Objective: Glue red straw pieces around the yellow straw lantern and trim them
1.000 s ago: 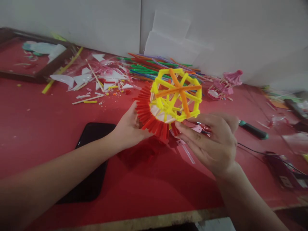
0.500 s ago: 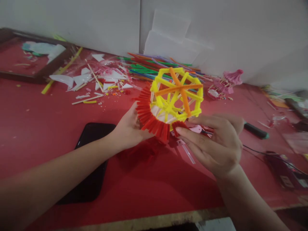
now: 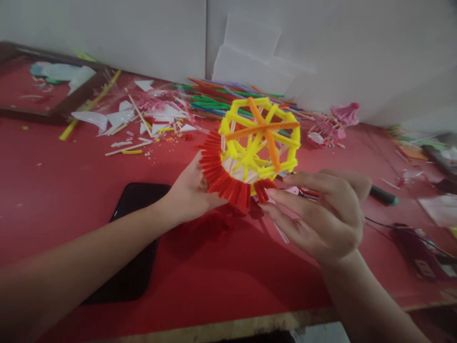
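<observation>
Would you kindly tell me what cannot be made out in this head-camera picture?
1. Head view: fingers of the left hand, hidden behind the straw frame it holds.
2. Head view: whether the right hand pinches the red fringe or only touches it; motion blur.
3. Head view: the black slab, partly covered by the left forearm.
4. Head view: the purple device, too blurred to identify, near the right edge.

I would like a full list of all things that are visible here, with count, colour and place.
table: one, red, underneath everything
straw wheel: one, yellow and orange with red fringe, centre, held up
straws: many, mixed colours, back by wall
phone: one, black, lower left
scraps: many, white, back left
tool: one, dark, right side
left hand: one, holds straw wheel
right hand: one, fingertips at red fringe
</observation>
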{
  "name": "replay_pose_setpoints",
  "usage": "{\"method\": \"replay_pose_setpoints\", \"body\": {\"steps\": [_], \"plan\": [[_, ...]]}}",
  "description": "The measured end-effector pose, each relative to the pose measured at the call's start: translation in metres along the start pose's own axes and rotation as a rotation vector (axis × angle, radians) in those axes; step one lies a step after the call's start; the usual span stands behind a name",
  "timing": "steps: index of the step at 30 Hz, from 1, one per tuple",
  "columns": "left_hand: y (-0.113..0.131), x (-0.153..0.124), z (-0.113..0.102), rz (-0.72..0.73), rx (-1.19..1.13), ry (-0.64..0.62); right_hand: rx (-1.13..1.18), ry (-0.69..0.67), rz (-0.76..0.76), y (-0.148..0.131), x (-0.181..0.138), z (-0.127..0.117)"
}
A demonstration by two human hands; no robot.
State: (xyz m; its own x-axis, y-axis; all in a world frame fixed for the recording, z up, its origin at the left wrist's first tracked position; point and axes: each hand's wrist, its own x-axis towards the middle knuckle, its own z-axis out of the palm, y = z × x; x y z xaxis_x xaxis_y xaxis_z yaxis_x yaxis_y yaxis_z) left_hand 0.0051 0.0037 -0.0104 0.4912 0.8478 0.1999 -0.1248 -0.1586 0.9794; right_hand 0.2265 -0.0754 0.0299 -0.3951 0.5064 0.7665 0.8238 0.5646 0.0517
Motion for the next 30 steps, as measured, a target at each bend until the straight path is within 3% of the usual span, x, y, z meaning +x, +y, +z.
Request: {"method": "replay_pose_setpoints", "body": {"steps": [30], "plan": [[0.0064,0.0004,0.0017,-0.011,-0.076,-0.027,0.049,0.043,-0.020,0.0012,-0.0016,0.0011]]}}
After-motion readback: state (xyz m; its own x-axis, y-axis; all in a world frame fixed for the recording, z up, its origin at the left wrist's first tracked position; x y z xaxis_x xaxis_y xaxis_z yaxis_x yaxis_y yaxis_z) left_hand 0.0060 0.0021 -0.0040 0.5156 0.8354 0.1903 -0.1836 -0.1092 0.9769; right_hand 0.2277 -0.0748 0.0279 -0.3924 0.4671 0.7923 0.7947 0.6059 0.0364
